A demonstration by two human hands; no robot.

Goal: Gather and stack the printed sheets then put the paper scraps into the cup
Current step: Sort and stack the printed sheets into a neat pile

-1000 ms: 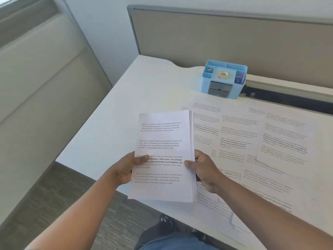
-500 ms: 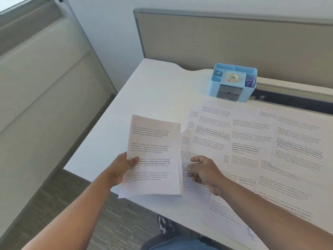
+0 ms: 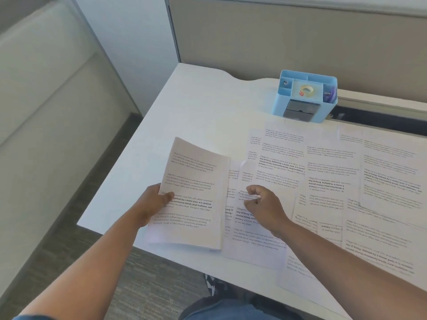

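My left hand grips a stack of printed sheets by its left edge, thumb on top, and holds it just above the white desk near the front edge. To its right my right hand is down on the loose printed sheets that overlap across the desk. Its thumb and curled fingers pinch one loose sheet close to the stack. I can make out no cup and no paper scraps.
A light blue desk organizer with a tape roll inside stands at the back of the desk against the grey partition. The desk's left and front edges drop to carpeted floor. My legs show below the front edge.
My right hand let go of the stack, dropped onto the loose sheets, and its fingers curled onto one. My left hand swung the stack to the left.
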